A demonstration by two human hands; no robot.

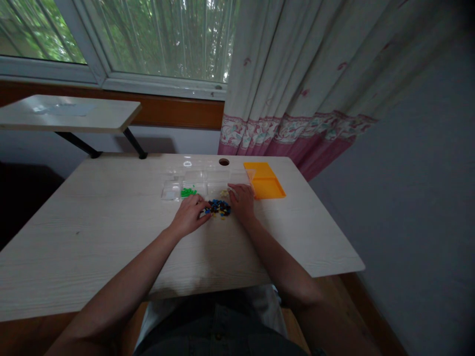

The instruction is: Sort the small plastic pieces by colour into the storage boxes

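Observation:
A loose pile of small building bricks (219, 207), mostly dark and blue with some yellow, lies on the table between my hands. My left hand (190, 213) rests at the pile's left edge, thumb and fingers apart and touching the outer pieces. Beyond the pile sits a clear plastic compartment box (202, 190). Green pieces (188, 192) fill part of one front compartment. A few cream pieces (224, 193) lie in another, farther right. My right hand (242, 201) is over the box's front right part, beside the cream pieces, its fingers pointing left and slightly apart.
An orange tray (269, 188) lies just right of the box. Behind the box there is a round hole (224, 161) in the table (111, 237). A raised shelf (107, 116) on black legs stands at the back left. Curtain (282, 99) and window are behind.

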